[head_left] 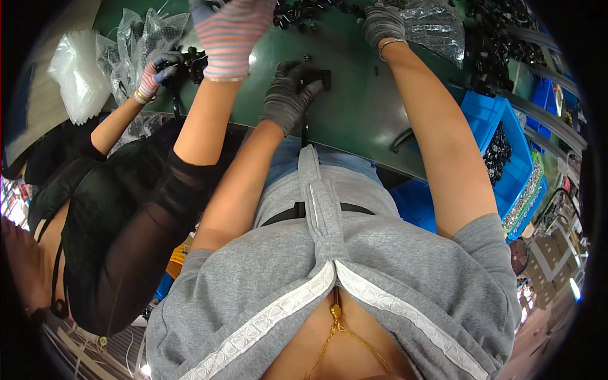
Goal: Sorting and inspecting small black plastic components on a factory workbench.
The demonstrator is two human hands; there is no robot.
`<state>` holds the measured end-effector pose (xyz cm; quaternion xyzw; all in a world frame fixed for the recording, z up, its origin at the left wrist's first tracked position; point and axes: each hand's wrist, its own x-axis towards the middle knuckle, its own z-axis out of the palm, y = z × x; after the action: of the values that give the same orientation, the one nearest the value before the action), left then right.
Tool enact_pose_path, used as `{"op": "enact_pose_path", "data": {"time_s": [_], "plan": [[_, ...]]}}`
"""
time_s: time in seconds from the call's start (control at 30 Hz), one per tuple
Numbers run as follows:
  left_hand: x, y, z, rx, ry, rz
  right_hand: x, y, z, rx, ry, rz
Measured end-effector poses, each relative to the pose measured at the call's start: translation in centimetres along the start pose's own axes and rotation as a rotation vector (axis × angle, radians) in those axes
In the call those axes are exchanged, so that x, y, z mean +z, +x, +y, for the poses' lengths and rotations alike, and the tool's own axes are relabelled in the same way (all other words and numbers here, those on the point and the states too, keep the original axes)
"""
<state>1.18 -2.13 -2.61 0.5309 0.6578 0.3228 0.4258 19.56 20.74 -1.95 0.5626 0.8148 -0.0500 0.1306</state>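
Observation:
My left hand [285, 100], in a grey knit glove, is closed round a black part [316, 79] with a block-like end, just above the green table. The kind of part cannot be made out. My right hand [383, 25], gloved in grey too, reaches to the far side of the table, beside a clear plastic bag [434, 31]. Its fingers are curled among small dark parts, and what they hold is hidden. A small spring-like piece [308, 58] lies beyond my left hand. One black curved piece [402, 139] rests at the table's near edge.
At the left a co-worker's hands in pink-striped gloves [231, 38] work close to my left arm. Bubble-wrap bags [142, 44] and white plastic bags [79, 76] lie beyond. Blue bins [484, 117] of small parts stand right, with black parts [497, 38] heaped behind them.

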Motion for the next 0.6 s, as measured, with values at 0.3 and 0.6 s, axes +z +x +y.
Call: {"op": "enact_pose_path", "data": {"time_s": [0.3,0.6], "plan": [[0.3,-0.7,-1.1,-0.011,-0.095,0.038,-0.8,-8.0,-2.2,-0.059,0.999,-0.176],[-0.3,-0.6,1.0,0.078,-0.111,0.024,0.1,-14.1,-5.4,-0.040,1.372,-0.641]]}}
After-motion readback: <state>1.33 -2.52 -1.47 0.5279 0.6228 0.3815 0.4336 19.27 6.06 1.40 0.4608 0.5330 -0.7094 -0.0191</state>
